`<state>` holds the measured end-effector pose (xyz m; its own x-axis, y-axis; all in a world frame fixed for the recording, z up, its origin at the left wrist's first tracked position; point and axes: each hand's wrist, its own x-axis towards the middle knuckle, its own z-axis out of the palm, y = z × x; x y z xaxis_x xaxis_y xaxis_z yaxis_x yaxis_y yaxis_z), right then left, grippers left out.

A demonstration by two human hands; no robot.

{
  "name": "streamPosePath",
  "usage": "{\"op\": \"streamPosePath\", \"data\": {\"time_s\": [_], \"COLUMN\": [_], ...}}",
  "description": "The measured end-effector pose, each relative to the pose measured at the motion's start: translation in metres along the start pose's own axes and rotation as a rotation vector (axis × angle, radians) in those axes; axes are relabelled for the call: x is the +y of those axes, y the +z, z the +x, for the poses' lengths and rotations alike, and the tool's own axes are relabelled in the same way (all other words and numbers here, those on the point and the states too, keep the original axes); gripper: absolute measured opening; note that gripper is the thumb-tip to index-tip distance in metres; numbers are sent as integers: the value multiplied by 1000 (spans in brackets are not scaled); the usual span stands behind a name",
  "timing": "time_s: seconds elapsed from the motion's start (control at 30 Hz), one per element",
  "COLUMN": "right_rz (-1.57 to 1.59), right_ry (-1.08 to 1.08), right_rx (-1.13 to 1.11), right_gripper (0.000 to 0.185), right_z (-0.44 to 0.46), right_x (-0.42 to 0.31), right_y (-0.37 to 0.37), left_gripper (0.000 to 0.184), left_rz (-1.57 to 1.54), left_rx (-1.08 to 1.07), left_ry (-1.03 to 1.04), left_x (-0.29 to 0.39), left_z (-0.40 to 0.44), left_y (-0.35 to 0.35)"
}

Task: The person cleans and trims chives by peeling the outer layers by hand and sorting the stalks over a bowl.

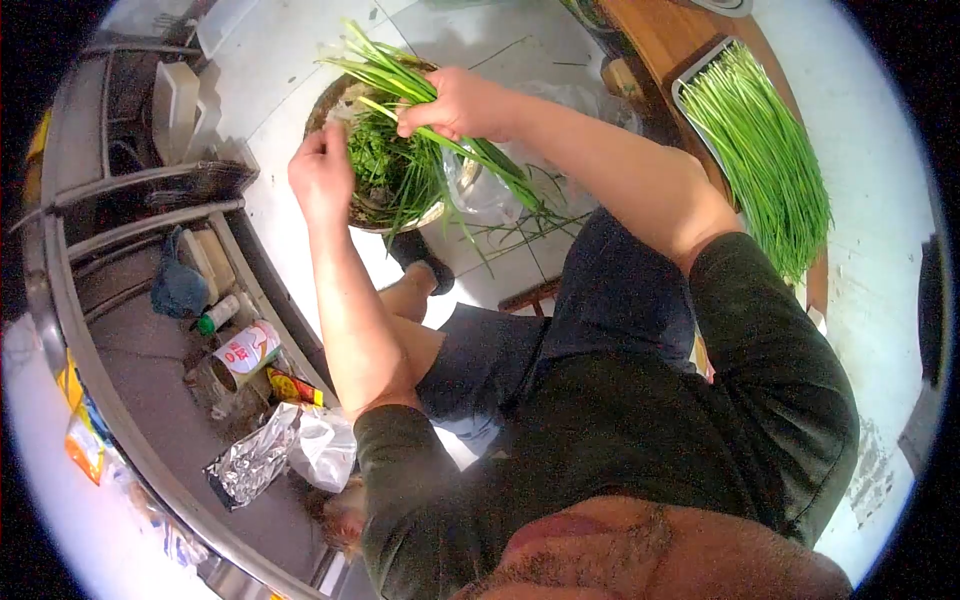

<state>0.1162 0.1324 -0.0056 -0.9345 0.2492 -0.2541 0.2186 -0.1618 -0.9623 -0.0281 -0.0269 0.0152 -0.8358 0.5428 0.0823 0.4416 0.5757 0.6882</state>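
Observation:
My right hand (pixel 465 104) is closed around a bunch of garlic chives (pixel 375 62), with the pale ends pointing up and left and the green blades trailing down to the right. To its left is my left hand (pixel 322 178), its fingers pinched together over the rim of a round bin; whatever they hold, if anything, I cannot make out. Below both hands sits the round bin (pixel 312 112), holding loose green leaves and trimmings (pixel 380 160). A clear plastic bag (pixel 485 190) lies against the bin's right side.
On a wooden bench (pixel 650 30) at the right, a tray (pixel 684 100) is heaped with long garlic chives (pixel 765 150). Loose blades lie on the tiled floor (pixel 270 150). An open cabinet shelf (pixel 140 350) at the left holds a can (pixel 247 350), foil (pixel 255 460) and a white bag (pixel 323 447).

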Motion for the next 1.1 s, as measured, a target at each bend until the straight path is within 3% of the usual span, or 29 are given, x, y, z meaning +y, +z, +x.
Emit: {"op": "streamPosePath", "data": {"time_s": [0.07, 0.1, 0.2, 0.23, 0.33, 0.67, 1.1], "right_rz": [4, 3, -60, -124, -176, -277, -289], "right_ry": [-21, -32, -63, -72, -76, -257, -197], "right_rx": [20, 27, 42, 50, 76, 149, 73], "right_gripper": [18, 18, 18, 17, 17, 24, 23], "right_z": [5, 6, 8, 7, 2, 6, -5], "right_x": [6, 9, 11, 10, 4, 9, -8], "right_y": [1, 1, 2, 1, 5, 7, 7], "left_gripper": [28, 26, 21, 18, 18, 18, 12], "left_rz": [-107, -94, -92, -219, -639, -736, -750], "left_rx": [124, 67, -166, -186, -230, -306, -319], "left_ry": [363, 354, -70, -93, -92, -153, -115], "left_x": [-10, -12, 15, 15, 4, 12, 7], "left_z": [-2, -6, -16, -16, -16, -20, -17], "left_y": [15, 15, 5, 7, 20, 18, 18]}}
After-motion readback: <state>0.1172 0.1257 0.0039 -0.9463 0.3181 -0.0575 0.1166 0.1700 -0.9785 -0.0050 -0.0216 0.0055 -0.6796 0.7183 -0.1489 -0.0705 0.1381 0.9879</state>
